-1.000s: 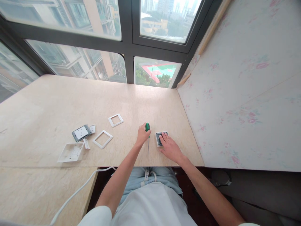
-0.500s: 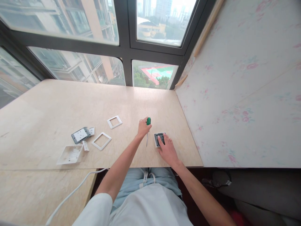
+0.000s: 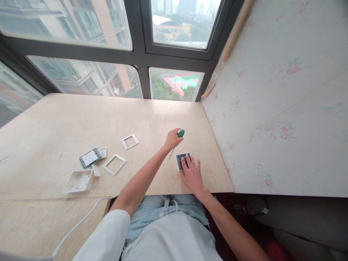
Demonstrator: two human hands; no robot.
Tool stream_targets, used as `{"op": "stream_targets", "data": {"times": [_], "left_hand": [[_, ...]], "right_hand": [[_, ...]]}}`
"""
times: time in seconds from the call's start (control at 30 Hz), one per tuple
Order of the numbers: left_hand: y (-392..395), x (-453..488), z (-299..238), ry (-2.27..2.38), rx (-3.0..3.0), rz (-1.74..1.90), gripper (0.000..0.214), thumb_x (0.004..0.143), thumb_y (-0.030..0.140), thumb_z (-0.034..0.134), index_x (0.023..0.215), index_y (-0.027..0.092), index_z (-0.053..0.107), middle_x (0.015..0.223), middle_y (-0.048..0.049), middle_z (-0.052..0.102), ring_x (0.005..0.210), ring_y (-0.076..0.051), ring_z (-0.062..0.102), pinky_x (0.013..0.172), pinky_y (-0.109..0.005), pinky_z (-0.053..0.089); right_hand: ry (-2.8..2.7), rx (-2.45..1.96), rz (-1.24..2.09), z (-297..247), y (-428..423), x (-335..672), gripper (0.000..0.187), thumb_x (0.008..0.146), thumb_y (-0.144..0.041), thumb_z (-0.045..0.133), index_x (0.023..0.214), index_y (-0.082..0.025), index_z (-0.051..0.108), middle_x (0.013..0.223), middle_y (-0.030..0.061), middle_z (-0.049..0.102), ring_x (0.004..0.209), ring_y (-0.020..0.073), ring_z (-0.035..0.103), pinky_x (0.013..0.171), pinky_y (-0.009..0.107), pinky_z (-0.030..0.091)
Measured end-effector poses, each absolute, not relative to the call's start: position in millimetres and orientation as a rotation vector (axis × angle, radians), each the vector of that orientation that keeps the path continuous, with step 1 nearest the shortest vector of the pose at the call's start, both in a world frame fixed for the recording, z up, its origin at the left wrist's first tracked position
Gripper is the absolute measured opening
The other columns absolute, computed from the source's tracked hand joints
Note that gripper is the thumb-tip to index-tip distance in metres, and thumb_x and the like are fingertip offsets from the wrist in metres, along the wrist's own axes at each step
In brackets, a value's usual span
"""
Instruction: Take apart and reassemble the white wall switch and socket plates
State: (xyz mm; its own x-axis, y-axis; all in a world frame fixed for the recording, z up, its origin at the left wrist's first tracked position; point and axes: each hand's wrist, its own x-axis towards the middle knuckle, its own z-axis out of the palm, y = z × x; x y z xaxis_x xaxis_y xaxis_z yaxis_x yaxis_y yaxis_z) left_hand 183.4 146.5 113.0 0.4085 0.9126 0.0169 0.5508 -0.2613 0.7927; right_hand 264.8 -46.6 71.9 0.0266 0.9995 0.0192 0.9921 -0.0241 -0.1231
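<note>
My left hand (image 3: 173,138) is closed around a screwdriver with a green handle (image 3: 181,133). Its thin metal shaft slants down and to the left, with the tip left of a small white box (image 3: 178,166). Set in that box is a dark grey socket module (image 3: 179,158). My right hand (image 3: 193,175) rests on the box from the right, fingers spread across the module and covering much of it.
Two white rectangular frames (image 3: 115,164) lie on the pale wooden surface to the left. Beyond them are a grey-edged socket (image 3: 90,158), small white pieces (image 3: 95,170) and an open white box (image 3: 78,181). A white cable (image 3: 78,222) runs at lower left. A papered wall (image 3: 272,108) stands right.
My left hand has moved right and slightly away from me, and the screwdriver has tilted from near upright to slanting. My right hand's fingers have spread over the module.
</note>
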Motion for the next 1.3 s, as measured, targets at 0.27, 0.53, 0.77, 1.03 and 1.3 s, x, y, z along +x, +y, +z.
{"op": "stream_targets", "data": {"times": [0.27,0.53,0.77,1.03,1.3], "left_hand": [[158.4,236.2,117.8,0.913,2.238,0.464,0.035,0.078,0.015,0.065,0.113,0.015,0.069,0.115,-0.0086,0.072,0.105,-0.022,0.065,0.092,-0.031,0.049],[150.5,287.6,103.6,0.657,2.487,0.165,0.033,0.078,0.013,0.066,0.109,0.022,0.071,0.108,-0.0056,0.073,0.104,-0.024,0.065,0.087,-0.031,0.047],[125.6,320.3,85.6,0.484,2.625,-0.036,0.027,0.081,0.017,0.066,0.106,0.026,0.070,0.109,-0.0043,0.071,0.102,-0.024,0.065,0.078,-0.028,0.046],[122.3,324.9,70.9,0.490,2.630,-0.072,0.026,0.083,0.013,0.063,0.107,0.024,0.068,0.113,-0.0073,0.069,0.104,-0.025,0.065,0.081,-0.031,0.049],[135.0,295.6,74.3,0.582,2.459,0.167,0.046,0.085,0.031,0.070,0.128,0.024,0.058,0.137,-0.0061,0.060,0.123,-0.023,0.057,0.100,-0.032,0.046]], "right_hand": [[-2.136,-2.138,0.063,68.9,-42.5,267.4,0.063,0.086,-0.023,0.061,0.145,-0.008,0.044,0.152,0.0223,0.042,0.142,0.0406,0.033,0.117,0.061,0.013],[-2.051,-2.022,0.023,50.8,-45.2,271.2,0.064,0.083,-0.017,0.060,0.144,-0.008,0.042,0.149,0.0243,0.041,0.143,0.0396,0.029,0.111,0.054,0.034],[-1.982,-1.887,0.031,47.5,-45.7,274.6,0.049,0.080,-0.013,0.056,0.129,-0.013,0.053,0.137,0.0213,0.047,0.136,0.0384,0.034,0.105,0.056,0.042],[-1.942,-1.873,0.078,43.3,-45.1,278.5,0.043,0.076,-0.014,0.060,0.119,-0.013,0.058,0.125,0.0197,0.050,0.128,0.0377,0.040,0.103,0.056,0.044],[-1.912,-1.797,0.089,36.4,-45.9,285.2,0.057,0.081,-0.020,0.061,0.136,-0.015,0.048,0.141,0.0194,0.045,0.136,0.0356,0.034,0.108,0.056,0.040]]}}
